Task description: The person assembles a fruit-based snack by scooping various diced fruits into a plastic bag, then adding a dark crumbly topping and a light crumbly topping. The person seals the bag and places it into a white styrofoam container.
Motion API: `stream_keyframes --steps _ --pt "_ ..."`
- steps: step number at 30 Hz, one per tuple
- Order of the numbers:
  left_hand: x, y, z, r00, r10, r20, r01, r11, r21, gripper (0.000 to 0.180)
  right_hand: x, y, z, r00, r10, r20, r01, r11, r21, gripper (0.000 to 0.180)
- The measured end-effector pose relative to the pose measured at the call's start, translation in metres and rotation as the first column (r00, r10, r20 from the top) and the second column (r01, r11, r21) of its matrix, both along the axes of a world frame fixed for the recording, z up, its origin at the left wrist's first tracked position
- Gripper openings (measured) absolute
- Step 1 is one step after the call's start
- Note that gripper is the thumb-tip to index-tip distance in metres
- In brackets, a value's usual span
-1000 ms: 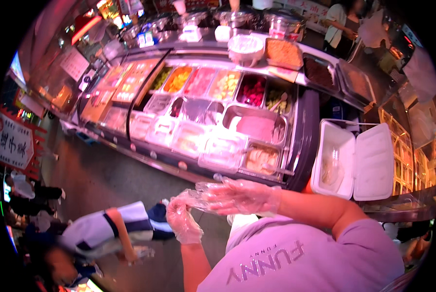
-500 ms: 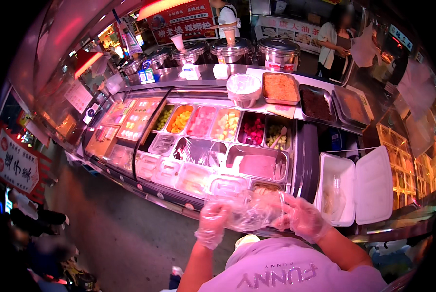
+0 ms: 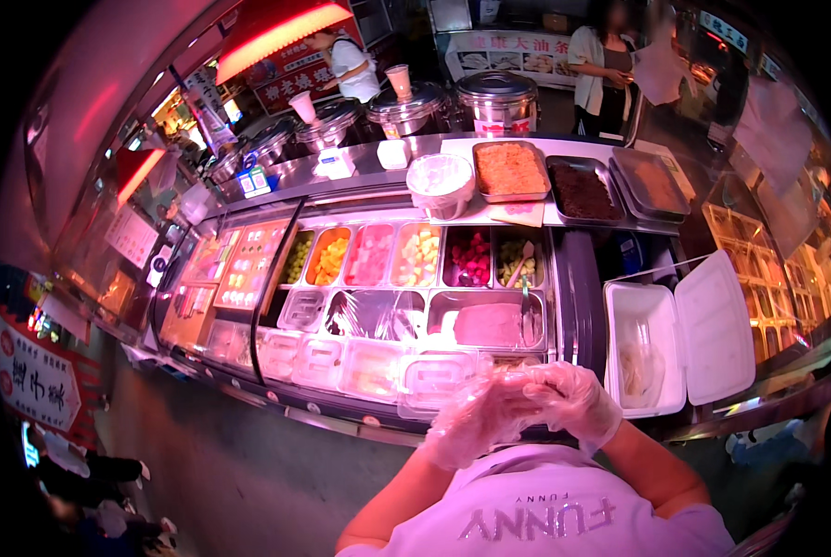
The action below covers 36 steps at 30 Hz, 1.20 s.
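Note:
Both my hands wear thin clear plastic gloves and meet over the front edge of the lit food counter. My left hand (image 3: 476, 422) is angled toward the right, its fingers bent in against the other hand. My right hand (image 3: 580, 401) curls over from the right, fingertips pressed together at the left fingers. Crumpled clear plastic shows around the fingers, but I cannot tell it from the gloves. Just beyond my hands sit a lidded clear tub (image 3: 437, 376) and a steel pan of pinkish paste (image 3: 490, 323) with a utensil standing in it.
Behind lie pans of cut fruit (image 3: 417, 256). On the ledge stand a white tub (image 3: 441, 184), a tray of orange shreds (image 3: 511, 171) and a dark-filled tray (image 3: 583, 188). An open white foam box (image 3: 643, 348) is at right. Lidded steel pots (image 3: 496, 100) and people are beyond.
My hands have come together; the clear plastic sheet or bag that was spread between them is now bunched or hidden. The whole view has shifted slightly.

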<state>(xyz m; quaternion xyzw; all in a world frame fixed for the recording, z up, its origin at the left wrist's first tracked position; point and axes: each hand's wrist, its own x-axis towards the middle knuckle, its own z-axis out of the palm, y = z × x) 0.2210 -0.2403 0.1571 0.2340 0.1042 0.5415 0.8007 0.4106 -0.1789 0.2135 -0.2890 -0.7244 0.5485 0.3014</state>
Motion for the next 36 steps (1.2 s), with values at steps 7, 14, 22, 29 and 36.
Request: stream_keyframes --steps 7,14,22,29,36 --pt "-0.007 0.008 0.017 0.984 -0.155 -0.089 0.131 0.964 -0.233 0.062 0.022 0.014 -0.029 0.969 -0.201 0.144 0.071 0.782 0.619 0.016" --pt "-0.042 -0.001 -0.026 0.997 -0.076 -0.022 0.073 0.991 -0.108 0.075 0.03 0.014 -0.045 0.844 -0.53 0.085 0.482 0.818 0.315 0.009" --pt "-0.073 0.046 -0.034 0.743 -0.375 -0.554 0.502 0.86 0.091 0.047 0.032 0.009 -0.059 0.875 -0.48 -0.068 0.446 0.852 -0.274 0.005" --pt "-0.043 0.078 -0.024 0.62 0.257 -0.741 -0.153 0.966 0.207 0.064 0.054 0.015 -0.071 0.894 -0.424 0.145 0.4 0.901 0.165 0.01" --pt "0.007 0.121 -0.031 0.513 -0.083 -0.854 0.106 0.994 -0.032 0.038 0.084 0.061 -0.048 0.885 -0.419 -0.204 0.258 0.805 -0.535 0.018"
